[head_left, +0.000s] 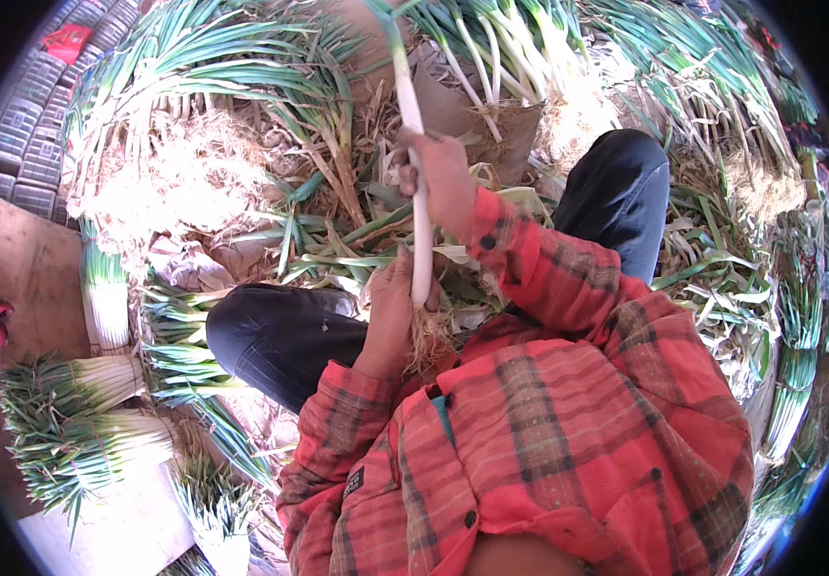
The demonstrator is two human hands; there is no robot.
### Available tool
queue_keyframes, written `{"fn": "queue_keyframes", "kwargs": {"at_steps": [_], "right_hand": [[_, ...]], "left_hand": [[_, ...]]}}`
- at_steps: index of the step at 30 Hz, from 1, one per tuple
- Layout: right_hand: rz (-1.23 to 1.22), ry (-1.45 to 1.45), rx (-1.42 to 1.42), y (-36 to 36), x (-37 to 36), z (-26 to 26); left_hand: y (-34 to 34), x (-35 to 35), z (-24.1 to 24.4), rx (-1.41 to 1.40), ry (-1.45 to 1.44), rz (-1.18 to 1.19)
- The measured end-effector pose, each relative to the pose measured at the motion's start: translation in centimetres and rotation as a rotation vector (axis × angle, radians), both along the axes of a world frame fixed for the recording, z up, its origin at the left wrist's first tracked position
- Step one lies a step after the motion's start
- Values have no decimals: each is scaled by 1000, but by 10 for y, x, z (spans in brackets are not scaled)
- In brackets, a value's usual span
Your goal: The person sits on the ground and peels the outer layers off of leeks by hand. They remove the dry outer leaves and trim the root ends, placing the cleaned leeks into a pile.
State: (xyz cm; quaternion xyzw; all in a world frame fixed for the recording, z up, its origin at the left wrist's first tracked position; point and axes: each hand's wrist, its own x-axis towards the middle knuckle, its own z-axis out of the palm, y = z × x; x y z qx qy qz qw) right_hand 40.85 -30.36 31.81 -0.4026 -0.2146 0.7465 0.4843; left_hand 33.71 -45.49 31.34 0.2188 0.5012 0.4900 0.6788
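Note:
A single long green onion [421,237] with a white shank runs upright through the picture, its green leaves at the top and its roots [432,335] hanging near my lap. My left hand [390,306] grips the shank's lower end, just above the roots. Higher up, my right hand [441,173] is closed around the shank below the green part. Stripped leaves and dry husks [342,252] lie on the ground between my knees and beyond them.
A large heap of untrimmed green onions [198,86] lies ahead on the left, more stalks [522,50] ahead on the right. Tied bundles [90,439] rest at my left by a wooden board [33,273]. Stacked crates [36,137] line the far left. Loose leaves [724,288] cover the ground at right.

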Motion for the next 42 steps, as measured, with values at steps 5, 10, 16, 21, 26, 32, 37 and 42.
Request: {"fn": "queue_keyframes", "kwargs": {"at_steps": [5, 10, 16, 21, 26, 32, 37, 42], "right_hand": [[-48, -13, 170, -4, 0, 8], [-56, -112, 2, 18, 8, -27], [-25, -27, 36, 11, 3, -22], [47, -15, 63, 10, 5, -22], [39, 51, 104, 17, 11, -30], [123, -55, 94, -7, -7, -26], [265, 83, 137, 33, 20, -29], [302, -795, 677, 119, 71, -74]], "left_hand": [[-16, -5, 0, -9, -45, 150], [-10, -8, -20, 276, 536, 58], [-14, -11, -26, 114, 185, 77], [-16, -6, -37, 57, 207, 28], [-9, -31, -40, 292, 766, 24], [24, -33, -12, 194, 275, -212], [-21, -14, 27, 42, -107, -189], [-56, -29, 16, 177, 185, -178]]}}
